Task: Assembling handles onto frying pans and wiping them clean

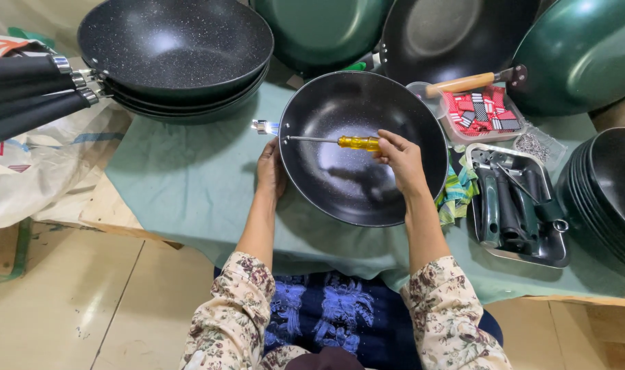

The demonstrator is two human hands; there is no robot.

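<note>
A green cloth (189, 178) covers the table. At its upper left corner sits a stack of black speckled woks (175, 51), their long black handles (24, 92) pointing left over a white sack (31, 175). Along its right side lie a clear tub of red and black packets (482, 113), a metal tray of dark green handles (518, 205), and another stack of black pans (610, 192).

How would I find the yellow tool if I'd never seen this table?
Start at the green cloth and find the black pan in its middle, held by the left hand. The screwdriver lies across the pan, in the right hand. It is the only thing here with a clear yellow handle.
</note>
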